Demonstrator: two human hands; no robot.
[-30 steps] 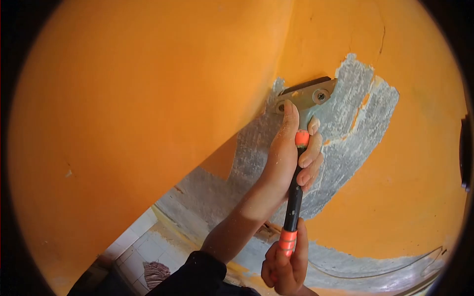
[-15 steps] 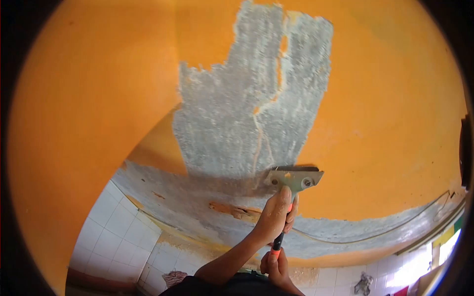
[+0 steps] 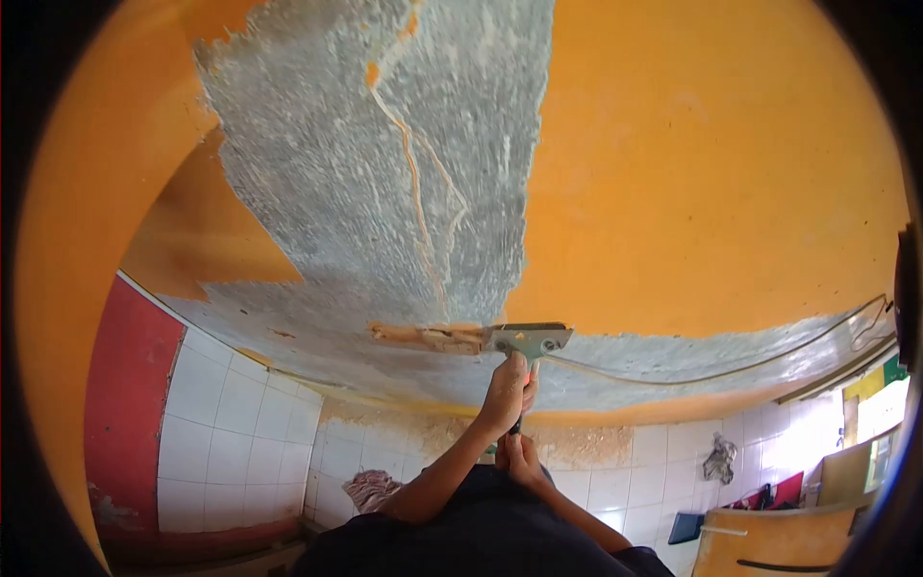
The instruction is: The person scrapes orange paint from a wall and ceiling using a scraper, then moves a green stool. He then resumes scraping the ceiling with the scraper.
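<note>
A wide-bladed scraper (image 3: 535, 342) lies with its blade against the orange painted surface (image 3: 692, 192), at the lower edge of a bare grey patch (image 3: 336, 163). My left hand (image 3: 506, 396) is wrapped around the upper handle, close below the metal head. Lower on the same handle, my right hand (image 3: 520, 460) is closed near its end. Just left of the blade there is a broken, brownish hole (image 3: 433, 337) in the surface. A thin pale crack (image 3: 415, 183) runs down the grey patch.
A cable (image 3: 663, 382) crosses the lower grey strip toward the right. White tiles (image 3: 207, 413) and a red panel (image 3: 130, 404) stand at lower left. A crumpled cloth (image 3: 373, 490) lies by my left arm. An orange cabinet (image 3: 769, 543) is at lower right.
The scraper has moved down the surface, from the grey patch's right edge to beside the broken hole. Both hands travelled with it, and the view has shifted, showing more of the room below.
</note>
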